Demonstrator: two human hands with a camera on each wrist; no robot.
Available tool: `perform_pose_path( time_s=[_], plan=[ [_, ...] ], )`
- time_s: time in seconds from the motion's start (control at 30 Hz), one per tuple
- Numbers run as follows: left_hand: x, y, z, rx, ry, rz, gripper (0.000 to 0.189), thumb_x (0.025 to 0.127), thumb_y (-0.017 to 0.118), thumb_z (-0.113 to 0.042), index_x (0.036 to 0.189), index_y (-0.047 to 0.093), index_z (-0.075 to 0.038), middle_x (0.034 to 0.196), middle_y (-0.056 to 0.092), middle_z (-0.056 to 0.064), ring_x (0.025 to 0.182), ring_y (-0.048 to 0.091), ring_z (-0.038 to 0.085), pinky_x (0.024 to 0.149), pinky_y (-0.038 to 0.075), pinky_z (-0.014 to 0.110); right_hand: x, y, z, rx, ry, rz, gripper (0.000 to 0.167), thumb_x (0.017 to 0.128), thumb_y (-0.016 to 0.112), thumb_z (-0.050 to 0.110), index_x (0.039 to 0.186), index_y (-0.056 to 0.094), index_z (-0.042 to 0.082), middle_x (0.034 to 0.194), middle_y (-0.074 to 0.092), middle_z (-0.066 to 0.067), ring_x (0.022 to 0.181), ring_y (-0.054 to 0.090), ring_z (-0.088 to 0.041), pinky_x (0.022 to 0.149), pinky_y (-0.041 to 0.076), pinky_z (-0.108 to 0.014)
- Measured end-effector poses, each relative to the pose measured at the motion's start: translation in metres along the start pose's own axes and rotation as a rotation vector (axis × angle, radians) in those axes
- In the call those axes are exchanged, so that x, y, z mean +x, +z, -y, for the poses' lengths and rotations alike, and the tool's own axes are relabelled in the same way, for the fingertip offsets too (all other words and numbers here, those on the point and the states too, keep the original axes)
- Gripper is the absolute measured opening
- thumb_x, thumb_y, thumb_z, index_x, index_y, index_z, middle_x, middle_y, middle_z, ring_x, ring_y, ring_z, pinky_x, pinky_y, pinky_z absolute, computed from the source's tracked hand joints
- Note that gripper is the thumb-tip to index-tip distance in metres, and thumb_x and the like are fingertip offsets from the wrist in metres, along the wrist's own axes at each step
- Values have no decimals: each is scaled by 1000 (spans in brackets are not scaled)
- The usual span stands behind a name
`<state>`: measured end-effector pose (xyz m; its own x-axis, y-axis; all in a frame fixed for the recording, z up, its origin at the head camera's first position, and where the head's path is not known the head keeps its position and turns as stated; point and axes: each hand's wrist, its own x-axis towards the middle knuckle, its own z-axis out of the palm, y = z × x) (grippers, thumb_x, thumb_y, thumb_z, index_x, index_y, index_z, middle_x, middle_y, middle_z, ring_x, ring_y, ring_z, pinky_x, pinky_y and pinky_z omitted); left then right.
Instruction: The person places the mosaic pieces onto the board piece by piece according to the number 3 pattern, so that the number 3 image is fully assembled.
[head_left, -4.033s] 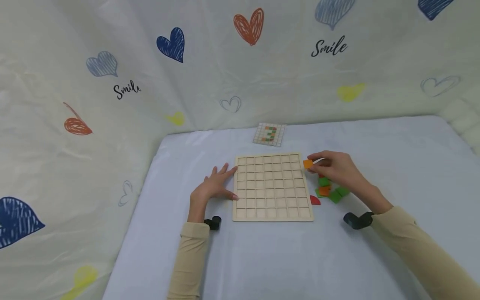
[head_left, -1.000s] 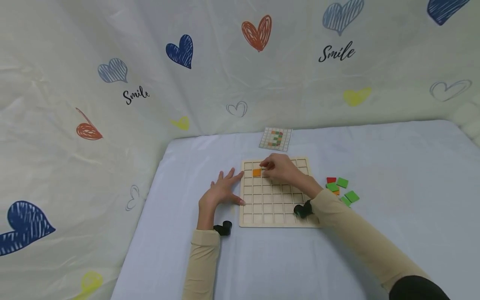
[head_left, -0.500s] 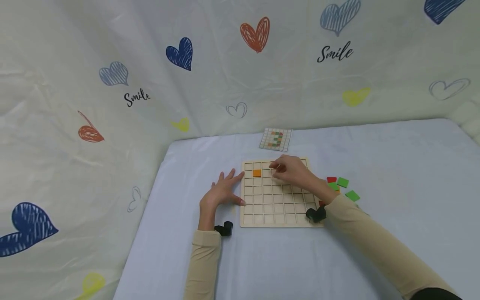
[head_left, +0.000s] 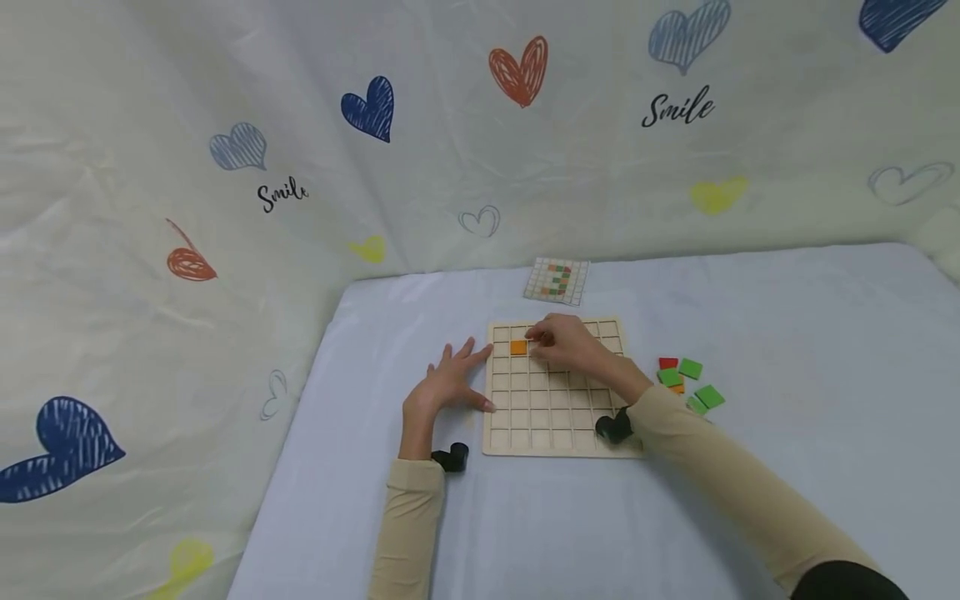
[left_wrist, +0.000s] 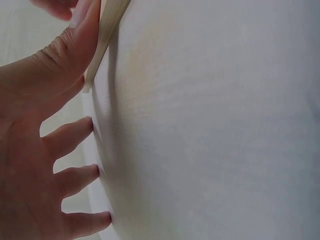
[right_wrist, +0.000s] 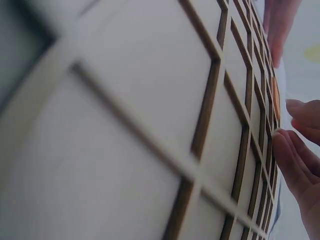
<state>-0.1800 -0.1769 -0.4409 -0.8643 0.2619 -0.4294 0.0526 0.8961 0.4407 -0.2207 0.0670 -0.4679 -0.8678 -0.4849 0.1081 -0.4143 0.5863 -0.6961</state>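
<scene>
A light wooden grid board (head_left: 517,421) lies on the white cloth. One orange square tile (head_left: 518,347) sits in a cell near its upper left. My left hand (head_left: 444,385) is spread at the left edge of the board, thumb and index finger touching the rim; the other fingertips rest on the cloth in the left wrist view. Over the board, just right of the orange tile, is my right hand (head_left: 564,343). Its fingers are loosely bent, with a gap between thumb and index finger (right_wrist: 296,106), and I see no tile between them.
Right of the board lie several loose tiles: green ones (head_left: 708,396), a red one (head_left: 667,362) and a partly covered orange one (head_left: 678,389). A pattern card (head_left: 557,282) lies behind the board. Black wrist cameras (head_left: 452,457) hang at both wrists.
Four seconds ago my right hand pinched the orange tile beside the board; now that tile lies in a cell, released. Lately the hand drew right, then moved back left. My left hand stayed at the rim.
</scene>
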Motion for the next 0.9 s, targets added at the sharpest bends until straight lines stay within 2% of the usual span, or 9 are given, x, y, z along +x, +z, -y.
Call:
perform_pose_path(
  time_s=[0.13,0.27,0.57,0.77,0.9],
  plan=[
    [0,1,0,2,1,-5,105,77,91,-33,163,32,-30,174,11,5,160,-3,40,123,7,70,10,10,5,-22,-4,23,32,89,76,5,118,72,-9,100,67,-18,88,64,-27,79,56,-39],
    [-1,1,0,0,5,-8,105,77,91,-33,163,32,-29,174,11,5,160,-2,41,123,7,70,16,16,10,-39,38,53,32,91,77,9,118,73,-7,105,64,-17,90,60,-25,78,54,-36],
    [-2,0,0,-4,3,-10,105,77,91,-32,163,31,-29,174,11,5,160,-3,40,124,7,70,17,19,16,-116,36,36,25,91,77,10,111,72,-4,108,65,-17,94,62,-26,85,56,-42],
    [-1,-1,0,-2,12,-4,104,78,91,-32,163,32,-28,174,11,6,160,-3,41,123,6,70,18,18,17,-72,77,32,25,90,77,10,110,71,-3,109,66,-17,96,63,-27,86,55,-43],
    [-1,0,0,-4,18,-8,104,77,91,-32,163,32,-28,174,12,6,160,-2,41,123,7,70,18,20,15,-25,60,8,22,89,78,6,107,71,-3,106,67,-17,94,64,-28,84,56,-42]
  ],
)
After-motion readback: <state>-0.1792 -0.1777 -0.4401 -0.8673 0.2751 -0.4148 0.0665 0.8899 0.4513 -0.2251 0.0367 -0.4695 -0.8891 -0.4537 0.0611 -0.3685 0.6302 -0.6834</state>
